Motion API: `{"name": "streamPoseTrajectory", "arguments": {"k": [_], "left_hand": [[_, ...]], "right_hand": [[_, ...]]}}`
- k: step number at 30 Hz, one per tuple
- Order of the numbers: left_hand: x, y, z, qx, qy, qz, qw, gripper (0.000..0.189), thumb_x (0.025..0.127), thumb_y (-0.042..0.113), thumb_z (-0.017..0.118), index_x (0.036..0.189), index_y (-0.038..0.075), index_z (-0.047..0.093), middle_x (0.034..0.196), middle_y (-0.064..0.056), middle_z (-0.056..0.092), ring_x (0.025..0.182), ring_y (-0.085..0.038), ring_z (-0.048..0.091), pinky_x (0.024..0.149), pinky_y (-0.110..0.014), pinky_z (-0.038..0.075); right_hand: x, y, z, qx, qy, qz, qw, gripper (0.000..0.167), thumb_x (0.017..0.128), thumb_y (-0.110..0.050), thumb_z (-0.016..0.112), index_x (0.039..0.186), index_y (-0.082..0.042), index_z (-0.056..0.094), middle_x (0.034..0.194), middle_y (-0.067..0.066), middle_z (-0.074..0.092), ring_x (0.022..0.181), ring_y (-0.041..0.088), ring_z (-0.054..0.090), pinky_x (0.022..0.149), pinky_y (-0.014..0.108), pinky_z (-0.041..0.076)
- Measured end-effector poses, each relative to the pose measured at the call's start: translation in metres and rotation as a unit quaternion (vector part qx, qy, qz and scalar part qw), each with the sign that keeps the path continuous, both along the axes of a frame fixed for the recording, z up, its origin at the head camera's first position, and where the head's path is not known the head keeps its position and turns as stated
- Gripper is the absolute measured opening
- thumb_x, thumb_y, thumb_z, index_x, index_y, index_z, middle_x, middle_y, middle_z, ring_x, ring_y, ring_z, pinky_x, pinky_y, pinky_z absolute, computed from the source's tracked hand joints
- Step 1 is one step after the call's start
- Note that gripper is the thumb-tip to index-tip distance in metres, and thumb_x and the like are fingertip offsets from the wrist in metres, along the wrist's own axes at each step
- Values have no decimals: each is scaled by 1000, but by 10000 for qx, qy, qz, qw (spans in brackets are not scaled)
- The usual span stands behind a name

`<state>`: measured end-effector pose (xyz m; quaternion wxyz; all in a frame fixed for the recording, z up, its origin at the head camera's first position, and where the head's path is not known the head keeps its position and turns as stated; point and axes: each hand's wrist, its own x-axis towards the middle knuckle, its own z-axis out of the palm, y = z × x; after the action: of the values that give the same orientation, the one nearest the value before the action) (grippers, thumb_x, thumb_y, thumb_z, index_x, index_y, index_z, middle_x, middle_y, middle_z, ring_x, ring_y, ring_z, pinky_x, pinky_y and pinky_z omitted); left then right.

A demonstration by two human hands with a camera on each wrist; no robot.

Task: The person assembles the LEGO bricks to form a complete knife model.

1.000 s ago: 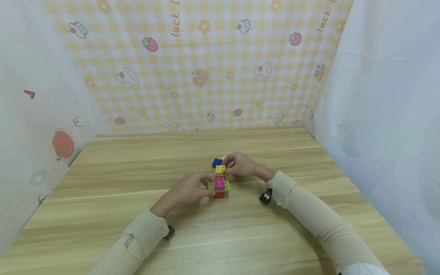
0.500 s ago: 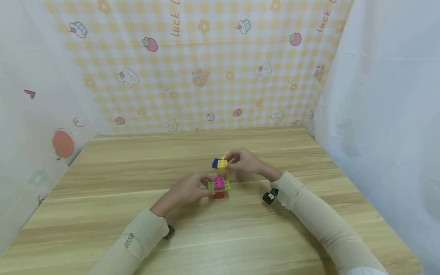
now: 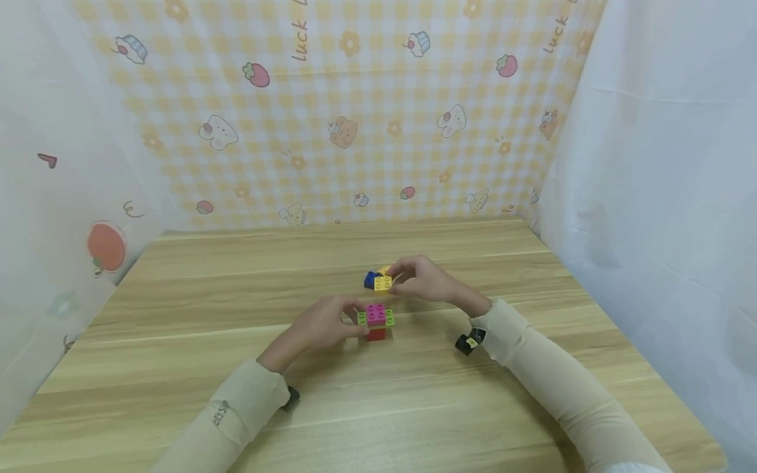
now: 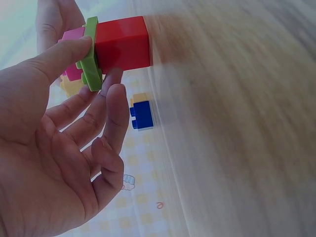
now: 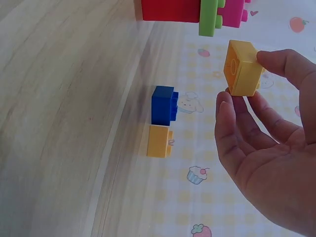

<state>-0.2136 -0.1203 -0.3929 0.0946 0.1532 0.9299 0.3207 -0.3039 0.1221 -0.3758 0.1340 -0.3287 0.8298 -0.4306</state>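
Note:
My left hand (image 3: 322, 323) pinches a small stack of toy building bricks at its left side, thumb on the green plate (image 4: 90, 59). The stack has a red brick (image 4: 122, 43) at the bottom, the green plate across it and a pink brick (image 3: 376, 314) on top. Just behind it, my right hand (image 3: 422, 279) pinches a yellow brick (image 5: 243, 69) between thumb and fingers, raised off the table with its hollow underside showing in the right wrist view.
Behind the stack, a blue brick (image 5: 163, 105) and another yellow brick (image 5: 158, 141) sit side by side on the wooden table (image 3: 378, 407). A patterned cloth (image 3: 355, 85) hangs at the back, and white sheets (image 3: 662, 164) flank both sides.
My right hand has drawn the yellow brick back and slightly right, away from the stack, and then held almost still. My left hand has stayed on the stack.

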Motion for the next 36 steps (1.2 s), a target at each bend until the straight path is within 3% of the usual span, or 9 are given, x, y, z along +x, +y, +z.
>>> {"name": "streamPoseTrajectory", "arguments": {"k": [15,28,36], "left_hand": [[0,-1,-2,25,18,-8,10000,36,84,38,79,115,21,70,99,7,68,96,-15,62,85,-43,51],[0,-1,-1,45,6,-7,10000,36,84,37,79,115,21,70,99,6,67,92,-15,61,81,-40,51],[-1,-2,-1,15,13,-9,10000,37,84,39,79,115,21,69,101,6,68,96,-15,62,85,-43,51]], "right_hand": [[16,0,0,-92,156,187,9997,28,88,-14,74,113,-5,67,114,8,68,97,20,68,90,42,52],[25,-3,2,-326,22,505,9982,27,88,-14,73,113,-4,67,113,9,67,99,23,67,74,36,57],[28,-4,1,-290,-38,595,9978,27,89,-11,72,114,-4,67,115,10,66,98,24,67,79,36,57]]}}
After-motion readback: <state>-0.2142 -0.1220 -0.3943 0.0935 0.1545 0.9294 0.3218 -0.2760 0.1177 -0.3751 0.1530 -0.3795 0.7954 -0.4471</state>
